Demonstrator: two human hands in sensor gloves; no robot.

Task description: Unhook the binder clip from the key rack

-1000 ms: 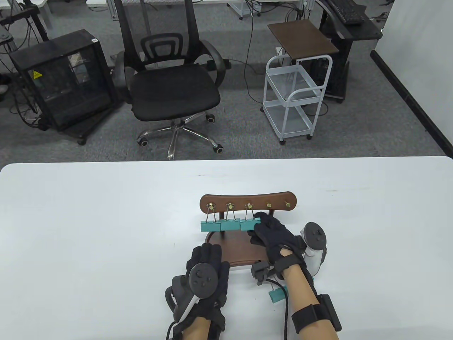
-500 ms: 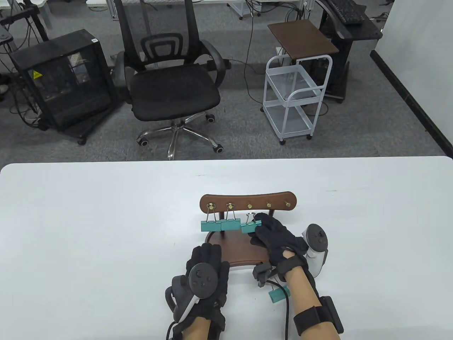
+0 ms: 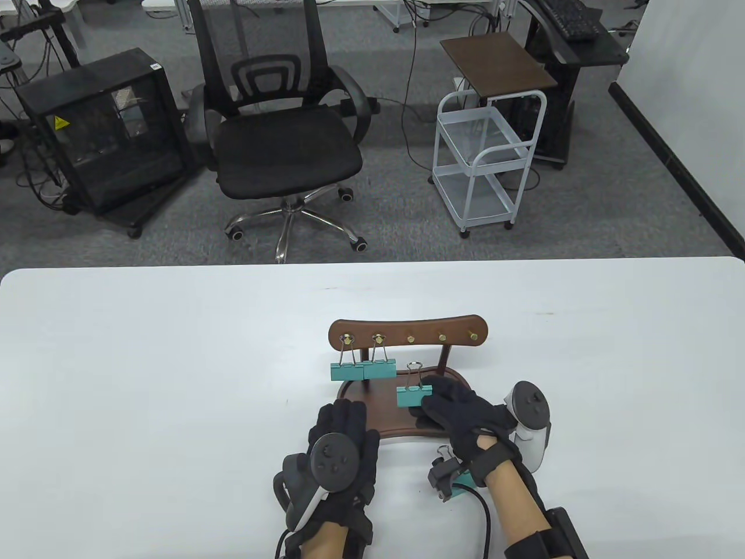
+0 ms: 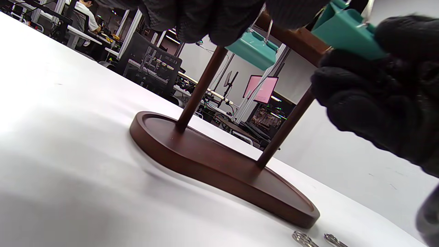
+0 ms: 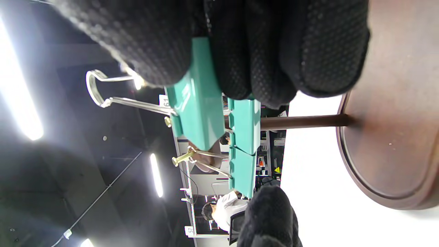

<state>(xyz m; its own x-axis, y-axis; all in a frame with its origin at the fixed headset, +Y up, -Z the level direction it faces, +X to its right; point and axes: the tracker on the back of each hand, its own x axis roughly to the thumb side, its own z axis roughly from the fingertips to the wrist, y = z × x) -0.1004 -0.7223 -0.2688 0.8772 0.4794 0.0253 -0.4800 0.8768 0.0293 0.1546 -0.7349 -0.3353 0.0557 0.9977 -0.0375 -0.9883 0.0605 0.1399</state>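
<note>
The table view is evenly lit and sharp, with the white tabletop (image 3: 145,361) bright but not blown out; only faint, soft shadows lie under the hands. Straight lines bend slightly toward the edges of this view. In the left wrist view the near tabletop (image 4: 51,103) washes out to glare and goes soft, and the gloved fingers (image 4: 377,103) close to the lens are blurred. The right wrist view is dark overall, with ceiling lights (image 5: 156,175) flaring into white streaks; the near fingers (image 5: 308,44) show sharp texture.

Teal binder clip (image 3: 410,396), off its hook, upright before the wooden key rack (image 3: 407,332).
</note>
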